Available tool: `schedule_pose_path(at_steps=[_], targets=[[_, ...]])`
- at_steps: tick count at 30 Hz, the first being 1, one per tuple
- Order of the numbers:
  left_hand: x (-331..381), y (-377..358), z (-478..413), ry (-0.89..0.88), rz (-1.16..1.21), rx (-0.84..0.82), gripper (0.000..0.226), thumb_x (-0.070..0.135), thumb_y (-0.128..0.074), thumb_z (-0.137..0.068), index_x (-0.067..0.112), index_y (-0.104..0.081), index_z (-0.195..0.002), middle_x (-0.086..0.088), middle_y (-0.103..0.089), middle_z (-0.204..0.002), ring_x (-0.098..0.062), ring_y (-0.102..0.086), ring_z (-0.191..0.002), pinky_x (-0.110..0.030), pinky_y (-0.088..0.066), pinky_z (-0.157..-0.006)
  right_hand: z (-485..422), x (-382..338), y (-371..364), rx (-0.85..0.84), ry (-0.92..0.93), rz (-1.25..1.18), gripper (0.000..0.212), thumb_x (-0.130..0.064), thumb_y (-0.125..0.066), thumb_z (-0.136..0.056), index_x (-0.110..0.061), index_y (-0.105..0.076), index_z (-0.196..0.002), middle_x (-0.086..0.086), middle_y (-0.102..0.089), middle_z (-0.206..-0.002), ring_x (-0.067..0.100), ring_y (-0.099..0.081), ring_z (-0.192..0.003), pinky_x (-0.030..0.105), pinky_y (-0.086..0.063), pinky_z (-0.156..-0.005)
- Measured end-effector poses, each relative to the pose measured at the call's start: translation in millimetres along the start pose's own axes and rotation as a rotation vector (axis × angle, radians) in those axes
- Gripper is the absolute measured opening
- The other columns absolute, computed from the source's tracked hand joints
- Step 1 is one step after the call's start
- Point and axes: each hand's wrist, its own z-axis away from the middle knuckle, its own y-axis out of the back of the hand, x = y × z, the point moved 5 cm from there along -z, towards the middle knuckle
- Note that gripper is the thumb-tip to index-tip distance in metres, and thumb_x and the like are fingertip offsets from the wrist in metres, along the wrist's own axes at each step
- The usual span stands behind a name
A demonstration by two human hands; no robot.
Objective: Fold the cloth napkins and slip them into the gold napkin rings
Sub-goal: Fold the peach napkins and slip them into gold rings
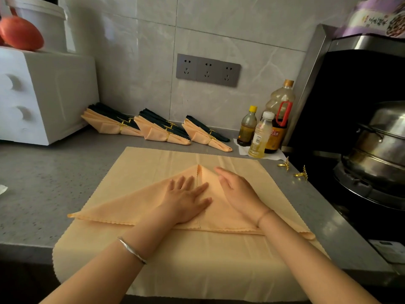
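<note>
We look down on a grey surface [43, 183] that runs from a tiled wall to the near edge. A large peach cloth [197, 266] is spread flat across its middle, and the near end of the cloth drapes over the front edge. At the far left stands a white appliance [43, 95], and at the far right we see stacked steel pots [381, 145] on a dark stove. On top of the spread cloth lies a peach napkin [131, 205] folded into a wide triangle. Its point faces the wall, its long edge faces us, and two flaps meet along a centre line. Against the wall we count three finished bundles [160, 131] of peach and dark napkins, side by side, each banded in gold. To their right a group of bottles [278, 115] stands on a white sheet. Our left hand [186, 198] lies flat on the napkin, palm down with the fingers straight and spread across the centre line, gripping nothing. Our right hand [238, 191] rests on the right flap with its fingers straight and together, and it also grasps nothing. Two loose gold napkin rings [285, 164] sit on the surface just beyond the cloth's right edge, near the stove. A thin silver bangle [131, 249] circles the left wrist.
</note>
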Motion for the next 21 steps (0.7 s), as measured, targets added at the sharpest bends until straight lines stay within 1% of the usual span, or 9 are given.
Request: schedule_pose_path(at_steps=[3, 6, 11, 14, 17, 21], targets=[[-1.0, -1.0, 0.6, -0.001, -0.009, -0.002, 0.06, 0.065, -0.017, -0.094, 0.046, -0.004, -0.149, -0.002, 0.002, -0.161, -0.027, 0.008, -0.147, -0.048, 0.004, -0.118, -27.6, 0.8, -21.9, -0.13, -0.053, 0.114, 0.045, -0.017, -0.026, -0.103, -0.021, -0.028, -0.148, -0.006, -0.026, -0.154, 0.011, -0.021, -0.142, 0.026, -0.014, -0.117], [0.3, -1.0, -0.3, 0.003, -0.013, 0.008, 0.06, 0.065, -0.017, -0.094, 0.045, -0.004, -0.149, -0.002, 0.002, -0.161, -0.026, 0.007, -0.147, -0.047, 0.004, -0.118, -32.4, 8.7, -34.2, -0.217, -0.067, 0.174, 0.046, -0.018, -0.024, -0.103, -0.02, -0.025, -0.149, -0.007, -0.02, -0.156, 0.01, -0.017, -0.143, 0.026, -0.01, -0.116], [0.0, 1.8, -2.5, -0.003, -0.014, 0.002, 0.06, 0.064, -0.017, -0.095, 0.044, -0.004, -0.15, -0.002, 0.003, -0.161, -0.026, 0.007, -0.147, -0.046, 0.004, -0.118, -11.4, 27.4, -35.2, -0.241, -0.022, 0.277, 0.047, -0.026, -0.021, -0.104, -0.022, -0.018, -0.151, -0.009, -0.011, -0.158, 0.005, -0.007, -0.145, 0.024, -0.005, -0.117], [-3.3, 3.0, -3.3, 0.002, -0.017, 0.001, 0.06, 0.064, -0.017, -0.094, 0.045, -0.003, -0.149, -0.002, 0.003, -0.161, -0.026, 0.006, -0.147, -0.046, 0.004, -0.118, 8.8, 35.9, -27.3, -0.253, -0.027, 0.325, 0.049, -0.033, -0.018, -0.104, -0.025, -0.011, -0.151, -0.012, -0.005, -0.158, 0.002, -0.001, -0.144, 0.024, -0.002, -0.117], [-3.1, 1.3, -2.9, -0.003, -0.015, -0.011, 0.059, 0.064, -0.016, -0.094, 0.046, -0.003, -0.149, -0.002, 0.003, -0.161, -0.027, 0.006, -0.147, -0.047, 0.003, -0.118, 34.5, 47.6, -15.7, -0.275, -0.04, 0.349, 0.05, -0.036, -0.017, -0.103, -0.027, -0.006, -0.151, -0.015, -0.001, -0.157, -0.002, 0.002, -0.143, 0.022, 0.001, -0.115], [-1.9, 2.6, -3.0, -0.008, -0.016, -0.022, 0.059, 0.063, -0.016, -0.095, 0.045, -0.002, -0.149, -0.002, 0.003, -0.161, -0.027, 0.006, -0.147, -0.046, 0.004, -0.118, 68.9, 60.4, 4.3, -0.298, -0.049, 0.374, 0.05, -0.038, -0.015, -0.103, -0.03, 0.0, -0.15, -0.022, 0.005, -0.153, -0.011, 0.01, -0.134, 0.018, 0.006, -0.112]])
